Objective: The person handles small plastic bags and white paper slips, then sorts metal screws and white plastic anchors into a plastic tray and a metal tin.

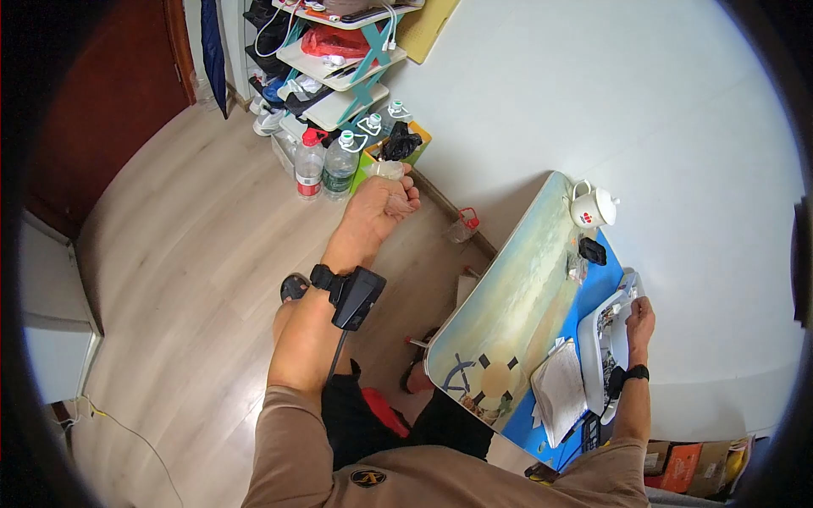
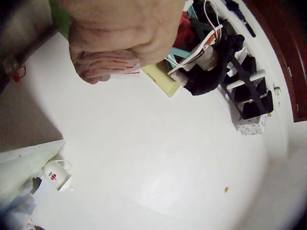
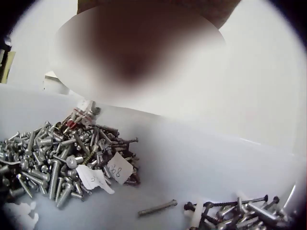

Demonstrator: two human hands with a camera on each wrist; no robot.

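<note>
White wall [image 1: 703, 127] behind, screws [image 3: 53, 167] lie loose in a tray [image 1: 590, 377] — left grip [image 1: 381, 205] clutches clear plastic [image 1: 387, 170]; right grip [image 1: 641, 324], state unclear.

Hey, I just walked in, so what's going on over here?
Someone by the table has their left hand held out away from it, fingers curled round some clear plastic with red lines. Their right hand is at the edge of a white bin; whether it grips anything is hard to tell. Loose screws and bolts lie heaped in the bin, with paper scraps among them. A white mug stands at the table's far end.
</note>
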